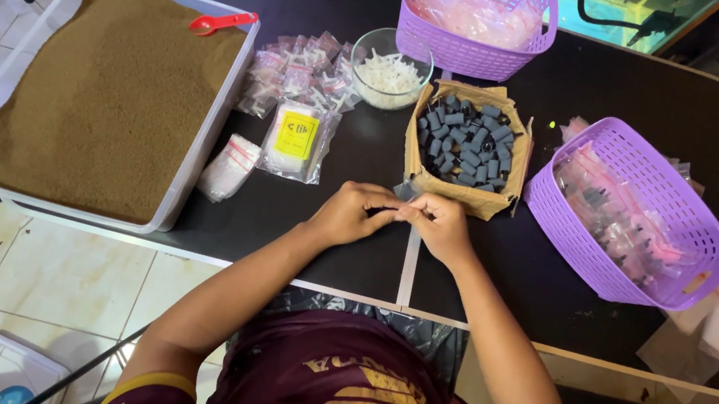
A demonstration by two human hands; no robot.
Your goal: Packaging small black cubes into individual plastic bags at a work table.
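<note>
A small clear plastic bag (404, 191) is pinched between both hands just above the black worktop (550, 301), near its front edge. The left hand (353, 212) and right hand (440, 226) meet fingertip to fingertip, fingers pressed on the bag's mouth, probably to hold it steady. Just behind stands an open cardboard box of dark grey cylinders (469, 144), within easy reach. Two purple plastic baskets (634, 224) hold filled bags; a grey tray of brown granules (105, 94) with a red scoop (221, 23) lies left.

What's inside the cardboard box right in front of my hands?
The cardboard box holds a heap of small dark grey cylinders, piled loosely. Only the top layer shows; the box's bottom and anything beneath the pile is covered.
</note>
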